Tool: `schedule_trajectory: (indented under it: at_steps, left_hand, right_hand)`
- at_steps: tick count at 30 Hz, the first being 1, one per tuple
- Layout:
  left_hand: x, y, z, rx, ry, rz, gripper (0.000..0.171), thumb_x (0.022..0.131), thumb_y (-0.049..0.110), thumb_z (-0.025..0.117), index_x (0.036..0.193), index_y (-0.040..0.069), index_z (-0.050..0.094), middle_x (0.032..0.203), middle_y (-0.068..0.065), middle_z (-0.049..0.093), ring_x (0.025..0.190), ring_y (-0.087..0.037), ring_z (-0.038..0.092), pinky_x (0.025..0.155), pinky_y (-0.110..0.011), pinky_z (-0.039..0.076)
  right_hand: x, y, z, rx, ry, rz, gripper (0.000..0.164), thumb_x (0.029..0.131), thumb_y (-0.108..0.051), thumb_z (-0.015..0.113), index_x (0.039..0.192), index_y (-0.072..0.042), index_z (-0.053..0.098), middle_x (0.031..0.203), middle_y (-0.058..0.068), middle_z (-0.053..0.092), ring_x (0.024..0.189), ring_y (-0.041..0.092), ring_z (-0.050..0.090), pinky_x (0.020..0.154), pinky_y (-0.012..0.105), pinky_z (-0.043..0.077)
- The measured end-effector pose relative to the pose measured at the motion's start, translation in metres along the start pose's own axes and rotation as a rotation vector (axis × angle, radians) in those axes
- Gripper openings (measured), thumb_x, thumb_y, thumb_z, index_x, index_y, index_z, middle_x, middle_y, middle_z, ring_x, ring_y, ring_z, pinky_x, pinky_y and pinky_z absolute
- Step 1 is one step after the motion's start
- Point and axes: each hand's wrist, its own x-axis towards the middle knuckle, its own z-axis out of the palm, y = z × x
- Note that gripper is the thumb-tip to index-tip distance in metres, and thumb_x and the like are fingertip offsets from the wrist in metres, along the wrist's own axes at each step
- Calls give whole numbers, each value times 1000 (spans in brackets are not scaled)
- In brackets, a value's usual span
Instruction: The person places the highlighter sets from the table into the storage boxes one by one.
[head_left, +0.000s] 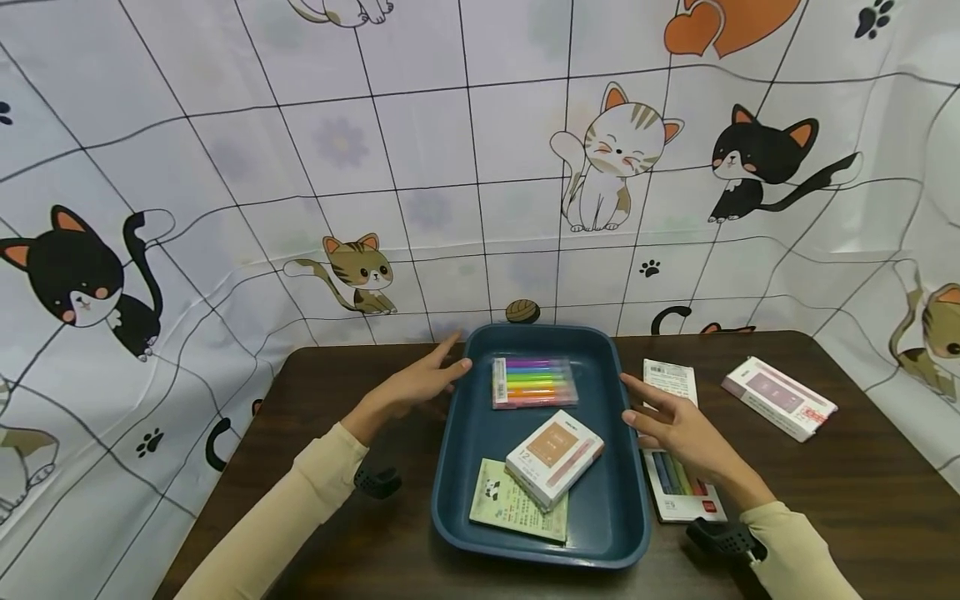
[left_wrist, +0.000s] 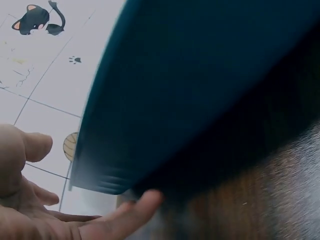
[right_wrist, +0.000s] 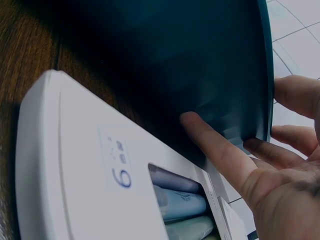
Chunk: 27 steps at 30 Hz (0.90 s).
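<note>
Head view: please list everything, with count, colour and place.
Cat-print cloth: 1, white, behind
Table: 1, brown, front
Tray: 1, blue, on table
Pen pack: 1, multicoloured, in tray
Tan-panel box: 1, white, in tray
Packet: 1, green, partly under that box
Windowed pen box: 1, white, right of tray
Printed box: 1, white, beyond that
Mauve-panel box: 1, white, far right
Wristbands: 2, black, both wrists
Sleeves: 2, cream, forearms
Left grip: 1, bare, tray's left rim
Right grip: 1, bare, tray's right rim

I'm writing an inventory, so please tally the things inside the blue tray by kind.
Clear pack of coloured pens: 1
White box: 1
Flat green item: 1
Total in the blue tray: 3
</note>
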Motion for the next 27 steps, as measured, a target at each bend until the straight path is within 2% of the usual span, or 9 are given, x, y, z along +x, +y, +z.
schedule_trajectory:
  at_steps: [2,5,10,17,20,27]
  left_hand:
    - [1,-2,3,-78,-13,-22,77,106,47,51,164,38,1,162,-17,25,127,-43,53,73,-56,58]
    - [2,-4,6,-128,-25,-33,72,109,43,46,164,39,0,163,-17,24,128,-44,51,67,-52,59]
    - [2,-7,9,-180,-46,-42,64,112,37,40,165,35,3,165,-18,17,139,-50,36,66,-53,59]
    - [5,-13,9,-239,-74,-30,60,112,31,39,165,36,10,167,-15,10,143,-53,22,67,-55,59]
    - [6,-16,8,-255,-91,-15,60,112,29,39,165,35,11,166,-14,11,143,-53,23,68,-56,58]
    - [12,-30,5,-317,-126,-17,58,111,32,41,164,31,18,162,-13,25,141,-48,32,73,-57,58]
  right_hand:
    - [0,-1,-1,-2,-2,-2,66,105,-22,62,162,-13,30,162,23,24,130,49,49,88,43,56]
    - [-1,-2,-3,-3,-4,-4,66,105,-22,62,162,-13,30,162,23,24,129,49,49,88,43,56]
    - [-1,-4,-3,-9,-5,-6,66,105,-22,62,162,-13,29,162,24,24,129,48,49,88,43,56]
    - [0,-3,-3,1,1,0,66,105,-21,62,162,-13,30,163,22,24,132,48,47,89,43,56]
    - [0,-3,-2,9,0,1,66,105,-20,61,162,-13,29,163,21,23,132,48,46,90,43,55]
    - [1,0,1,33,0,-7,65,105,-18,61,162,-12,30,163,19,23,133,48,45,90,45,55]
